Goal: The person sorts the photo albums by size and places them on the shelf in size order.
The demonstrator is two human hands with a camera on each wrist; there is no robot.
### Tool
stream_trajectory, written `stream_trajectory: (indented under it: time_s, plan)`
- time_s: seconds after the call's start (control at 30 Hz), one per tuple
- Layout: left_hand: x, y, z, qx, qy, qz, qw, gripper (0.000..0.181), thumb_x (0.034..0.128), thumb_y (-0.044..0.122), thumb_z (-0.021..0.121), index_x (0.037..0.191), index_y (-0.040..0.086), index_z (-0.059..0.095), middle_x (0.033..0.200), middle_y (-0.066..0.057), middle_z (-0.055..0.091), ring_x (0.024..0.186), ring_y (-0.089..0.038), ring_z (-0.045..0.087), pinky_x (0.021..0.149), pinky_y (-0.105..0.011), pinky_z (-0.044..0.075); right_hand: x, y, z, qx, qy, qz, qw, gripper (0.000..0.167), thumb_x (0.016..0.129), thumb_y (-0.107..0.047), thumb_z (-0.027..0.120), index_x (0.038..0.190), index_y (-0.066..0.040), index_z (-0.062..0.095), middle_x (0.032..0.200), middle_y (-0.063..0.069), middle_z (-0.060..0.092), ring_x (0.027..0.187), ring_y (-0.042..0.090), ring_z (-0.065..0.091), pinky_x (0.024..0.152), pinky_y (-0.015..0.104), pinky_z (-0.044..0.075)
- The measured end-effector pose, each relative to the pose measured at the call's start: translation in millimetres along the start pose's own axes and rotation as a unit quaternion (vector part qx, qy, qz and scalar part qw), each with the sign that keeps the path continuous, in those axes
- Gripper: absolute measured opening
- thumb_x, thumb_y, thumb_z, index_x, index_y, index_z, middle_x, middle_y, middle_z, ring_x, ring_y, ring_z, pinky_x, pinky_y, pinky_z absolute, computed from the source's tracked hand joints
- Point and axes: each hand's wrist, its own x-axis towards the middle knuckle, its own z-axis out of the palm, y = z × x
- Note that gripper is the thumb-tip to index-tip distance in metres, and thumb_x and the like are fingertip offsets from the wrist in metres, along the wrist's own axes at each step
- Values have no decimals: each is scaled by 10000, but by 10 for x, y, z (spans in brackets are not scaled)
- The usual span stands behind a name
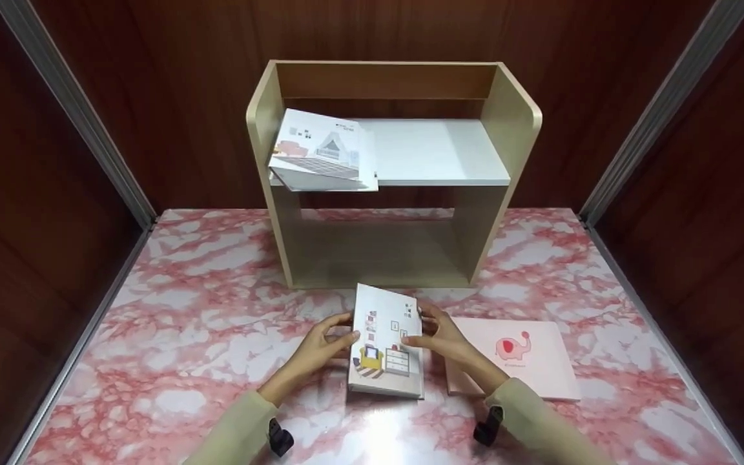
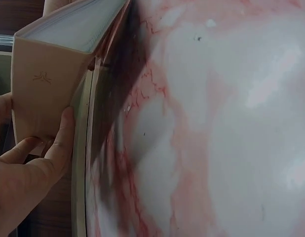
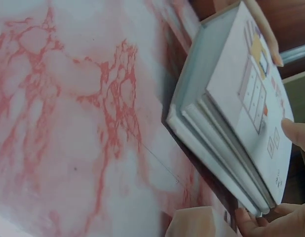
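Both hands hold a thick white book (image 1: 382,374) between them above the table, in front of the shelf. Its cover shows a yellow armchair and a drawer chest. My left hand (image 1: 320,345) grips the left edge, its fingers on the plain spine (image 2: 41,79) in the left wrist view. On the opposite edge, my right hand (image 1: 446,339) lays its thumb on the cover (image 3: 256,94) and its fingers round the side. The right wrist view shows the page edges as layered blocks, so whether this is one book or several, I cannot tell.
A wooden two-level shelf (image 1: 520,148) stands at the back. White books (image 1: 323,152) lie stacked on the left of its upper board, reaching its front edge. A pink elephant book (image 1: 540,368) lies flat on the marbled table (image 1: 178,400), under my right forearm. Dark walls flank the table.
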Motion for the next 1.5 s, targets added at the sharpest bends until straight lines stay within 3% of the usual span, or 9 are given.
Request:
stream_trajectory:
  time_s: [0.23, 0.4, 0.6, 0.77, 0.97, 1.13, 1.37, 1.5]
  plan:
    - [-73, 166, 48, 81, 97, -115, 9999, 606, 919, 165, 581, 1411, -45, 294, 1271, -278, 443, 883, -323, 649, 758, -461, 546, -33, -15, -5, -176, 258, 11, 9995, 877, 689, -68, 801, 1410, 31, 311, 1278, 264, 462, 1133, 361, 483, 910, 407, 449]
    - [-104, 293, 81, 425, 259, 184, 9986, 541, 936, 141, 546, 1379, -86, 333, 1237, -292, 475, 869, -339, 640, 754, -420, 555, -40, -56, -6, -58, 284, -65, 9996, 821, 710, -58, 784, 1400, 14, 345, 1262, 262, 476, 1070, 361, 526, 887, 388, 459]
    - [-111, 349, 103, 595, 368, 382, 9968, 541, 948, 139, 524, 1383, -106, 315, 1267, -314, 462, 939, -328, 624, 815, -427, 534, -61, -83, -2, -222, 319, -112, 9992, 873, 685, -87, 814, 1418, -28, 344, 1339, 221, 429, 1189, 374, 450, 994, 468, 386]
    - [-112, 372, 126, 864, 554, 597, 9929, 519, 944, 140, 531, 1371, -94, 353, 1252, -295, 504, 996, -274, 605, 870, -357, 509, -77, -91, -23, 60, 162, -143, 9997, 888, 710, -76, 795, 1446, -62, 299, 1447, 178, 308, 1283, 378, 358, 1062, 483, 320]
    - [-80, 362, 150, 544, 776, 763, 9926, 522, 928, 108, 553, 1369, -93, 359, 1267, -293, 490, 1029, -278, 580, 845, -325, 516, -112, -164, -45, 158, -69, -85, 9998, 889, 730, -67, 778, 1452, -24, 261, 1507, 167, 190, 1335, 393, 281, 1098, 477, 264]
    - [-67, 365, 151, 395, 791, 985, 9912, 547, 916, 82, 567, 1404, -19, 339, 1307, -265, 457, 1142, -328, 502, 810, -280, 522, -185, -299, -51, 213, -329, -86, 9992, 935, 743, -59, 764, 1474, -31, 182, 1524, 186, 137, 1371, 402, 188, 1119, 482, 202]
    - [-65, 356, 143, 264, 777, 1006, 9915, 502, 926, 106, 559, 1387, 24, 379, 1308, -250, 456, 1107, -309, 528, 793, -361, 535, -235, -358, -60, -225, -547, -411, 9974, 918, 744, -61, 763, 1468, -18, 201, 1537, 211, 29, 1357, 413, 210, 1081, 515, 262]
    - [-27, 280, 107, 194, 778, 1044, 9913, 492, 920, 120, 573, 1377, 45, 406, 1299, -240, 469, 1084, -283, 541, 803, -419, 526, -256, -346, -69, -462, -688, -468, 9955, 944, 742, -100, 774, 1476, -34, 183, 1540, 207, 4, 1366, 390, 201, 1078, 502, 274]
